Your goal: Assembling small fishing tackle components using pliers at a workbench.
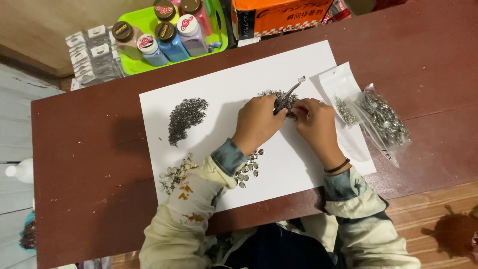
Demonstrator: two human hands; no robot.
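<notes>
Your left hand (257, 121) is closed around small pliers (285, 98), whose jaws point toward 1 o'clock over the white sheet (298, 164). Your right hand (314, 115) sits just beside it at 3 o'clock, fingertips pinched on something tiny at the pliers' base; what it is I cannot tell.

Nearest you, at 7 o'clock from the hands, a scatter of silver pieces (174, 175) lies along the sheet's near edge, partly under your left sleeve. These look like the finished share, and it is small.

Farther out, at 9 o'clock, a dark heap of rings (185, 115) sits well apart and looks untouched. A smaller patch of rings (273, 93) lies right under the hands, being worked through.

At 3 o'clock, off the sheet's edge, two clear bags (371, 112) hold more silver parts, still well filled.

Judging by the heaps, most of the work remains.

At 11 o'clock, beyond the sheet, capped bottles (169, 35) stand in a green tray (137, 65).
</notes>
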